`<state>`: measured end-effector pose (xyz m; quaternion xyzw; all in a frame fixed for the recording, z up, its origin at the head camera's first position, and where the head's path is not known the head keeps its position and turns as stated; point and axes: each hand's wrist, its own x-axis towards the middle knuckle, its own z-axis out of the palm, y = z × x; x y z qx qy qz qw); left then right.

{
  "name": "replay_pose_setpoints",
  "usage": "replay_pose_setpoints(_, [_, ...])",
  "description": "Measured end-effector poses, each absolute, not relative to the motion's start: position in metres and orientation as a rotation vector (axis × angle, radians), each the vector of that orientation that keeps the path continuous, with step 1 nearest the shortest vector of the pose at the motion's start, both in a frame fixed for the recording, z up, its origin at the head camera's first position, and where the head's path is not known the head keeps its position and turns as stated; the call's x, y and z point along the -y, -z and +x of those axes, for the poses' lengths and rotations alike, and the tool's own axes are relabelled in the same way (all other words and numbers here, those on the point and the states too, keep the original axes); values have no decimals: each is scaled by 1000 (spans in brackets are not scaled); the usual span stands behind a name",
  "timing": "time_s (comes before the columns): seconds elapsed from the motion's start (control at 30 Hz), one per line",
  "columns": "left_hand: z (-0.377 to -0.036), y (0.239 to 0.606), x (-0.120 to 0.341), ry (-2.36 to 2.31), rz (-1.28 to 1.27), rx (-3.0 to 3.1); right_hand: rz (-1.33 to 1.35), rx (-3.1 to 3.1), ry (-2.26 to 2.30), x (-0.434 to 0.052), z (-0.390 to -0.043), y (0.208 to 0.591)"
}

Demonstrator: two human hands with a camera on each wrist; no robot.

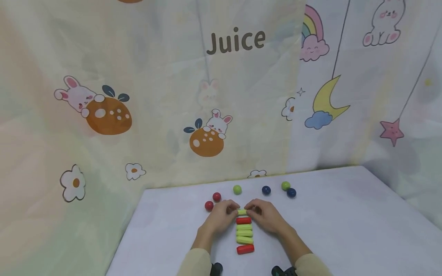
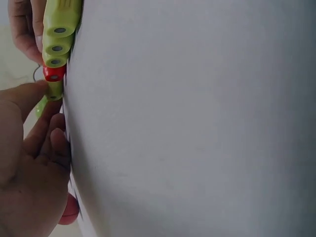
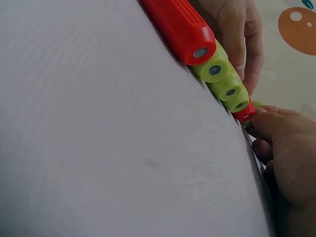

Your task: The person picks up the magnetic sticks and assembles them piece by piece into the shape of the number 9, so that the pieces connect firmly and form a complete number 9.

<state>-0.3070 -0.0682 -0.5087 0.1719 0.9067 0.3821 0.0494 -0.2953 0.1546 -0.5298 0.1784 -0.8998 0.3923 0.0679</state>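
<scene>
On the white table (image 1: 345, 230) lies a column of short cylinders, side by side. At its far end is a green cylinder (image 1: 242, 211). My left hand (image 1: 232, 210) pinches its left end and my right hand (image 1: 253, 210) pinches its right end. Behind it toward me come a red cylinder (image 1: 243, 220), three green ones (image 1: 244, 233) and another red one (image 1: 245, 249). The left wrist view shows my left hand (image 2: 43, 101) at the green cylinder (image 2: 54, 90). The right wrist view shows my right hand (image 3: 261, 131) at the row's far end, past the near red cylinder (image 3: 182, 29).
Several balls lie beyond the hands: two red balls (image 1: 216, 197) at the left, a green ball (image 1: 237, 189), a navy ball (image 1: 266, 190), then a green (image 1: 285, 186) and a navy ball (image 1: 291, 193). A cartoon-printed cloth (image 1: 207, 96) hangs behind the table.
</scene>
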Motion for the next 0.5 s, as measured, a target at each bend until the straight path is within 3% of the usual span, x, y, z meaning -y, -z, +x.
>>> replay_pose_setpoints(0.5, [-314,513,61,-1247,448,-2756,410,2687,-1192,-154,-299,531])
